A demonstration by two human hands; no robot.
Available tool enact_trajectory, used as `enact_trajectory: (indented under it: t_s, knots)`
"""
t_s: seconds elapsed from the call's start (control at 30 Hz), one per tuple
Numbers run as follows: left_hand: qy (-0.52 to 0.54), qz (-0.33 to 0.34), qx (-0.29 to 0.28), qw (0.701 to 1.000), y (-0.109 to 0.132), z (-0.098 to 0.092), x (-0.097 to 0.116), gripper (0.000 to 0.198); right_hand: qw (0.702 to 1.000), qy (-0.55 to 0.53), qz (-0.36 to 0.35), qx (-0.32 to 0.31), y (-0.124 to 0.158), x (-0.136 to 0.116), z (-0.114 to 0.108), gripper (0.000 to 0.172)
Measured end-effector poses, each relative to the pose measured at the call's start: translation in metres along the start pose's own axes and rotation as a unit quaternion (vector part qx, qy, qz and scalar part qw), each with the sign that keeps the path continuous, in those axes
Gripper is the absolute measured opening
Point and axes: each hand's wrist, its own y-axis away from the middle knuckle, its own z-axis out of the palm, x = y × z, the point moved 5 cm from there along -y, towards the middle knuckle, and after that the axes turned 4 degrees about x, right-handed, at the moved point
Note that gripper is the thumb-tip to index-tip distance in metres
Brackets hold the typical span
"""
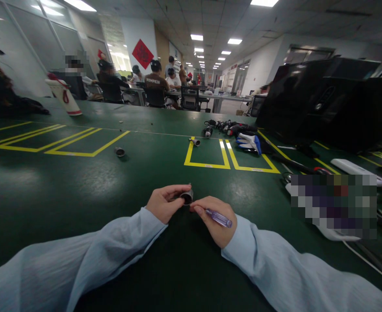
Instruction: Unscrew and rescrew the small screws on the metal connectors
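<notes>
My left hand pinches a hollow, cup-shaped metal hole saw between thumb and fingers, its open mouth turned toward me. In my right hand is a small screwdriver with a clear purple handle. The handle's end points back to the right, and its shaft is mostly hidden by my fingers. Both hands are close together above the green tabletop; I cannot tell whether the screwdriver's tip touches the metal. Farther off lie a smaller hole saw with a thin shank and another cup-shaped metal piece.
Yellow tape frames mark the table. Blue-and-white gloves and a corded tool lie at the back right, near black monitors. A white paper cup stands back left. A white power strip lies right. People sit beyond.
</notes>
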Motion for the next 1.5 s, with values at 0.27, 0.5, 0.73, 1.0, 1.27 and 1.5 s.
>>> enact_trajectory:
  t_s: [0.27,0.5,0.73,1.0,1.27,1.5]
  knots:
    - [0.001,0.005,0.022,1.000,0.000,0.001,0.000,0.026,0.999,0.026,-0.044,0.001,0.003,-0.003,0.001,0.017]
    - [-0.015,0.020,0.010,1.000,0.000,0.000,-0.003,0.027,0.993,0.081,-0.082,-0.024,0.008,-0.006,0.004,0.016]
    - [-0.011,0.011,0.019,1.000,-0.003,-0.001,-0.005,0.028,0.991,0.104,-0.084,-0.028,0.009,-0.005,0.006,0.015]
    - [-0.023,0.025,0.007,0.999,-0.003,-0.001,-0.006,0.028,0.988,0.124,-0.091,-0.033,0.011,-0.008,0.007,0.014]
    - [0.002,0.023,0.022,0.999,-0.004,0.000,-0.003,0.025,0.980,0.162,-0.110,-0.043,0.010,-0.012,0.010,0.015]
    - [0.016,0.001,0.024,1.000,-0.005,0.000,-0.004,0.024,0.991,0.118,-0.068,-0.018,0.009,-0.011,0.008,0.017]
